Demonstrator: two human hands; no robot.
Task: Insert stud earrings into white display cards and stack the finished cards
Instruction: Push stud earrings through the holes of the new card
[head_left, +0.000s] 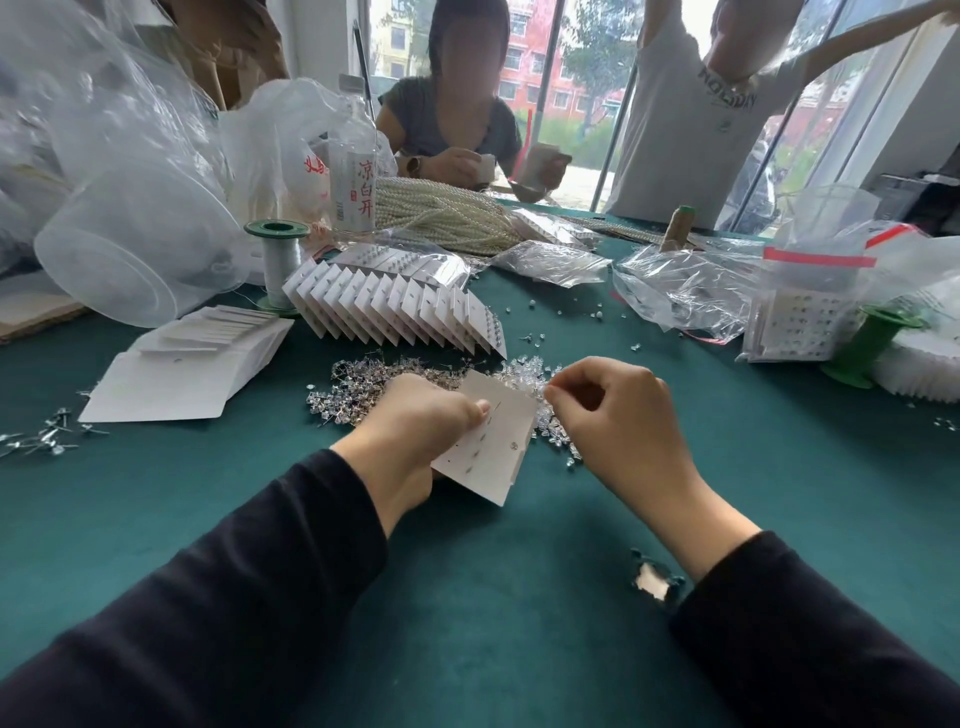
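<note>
Two hands, head view: both are over the green counter (467, 597) in dark sleeves, close together with one card between them.
Left hand (415, 426): grips the white display card (493, 452) by its left edge, thumb pressed on the face and the other fingers hidden behind it.
Display card: held off the counter and tilted. Its long axis runs from near the person out toward the piles, and its face turns up and toward the right hand.
Card face: rows of small holes, with one seated stud (513, 445) near the right edge.
Right hand (613, 415): fingers curled, thumb and forefinger pinched together just beside the card's far right corner. Whether a stud sits in the pinch is too small to tell.
Key relation: the card lies to the left of the right-hand pinch and almost touches it. By my reading, the right hand is the one placed to bring a post to a hole.
Loose studs (363, 384): a glittering heap on the counter just beyond both hands.
Finished cards (395, 306): a fanned row further back, left of centre.
Blank cards (192, 379): a flat stack on the left, well apart from the hands.
</note>
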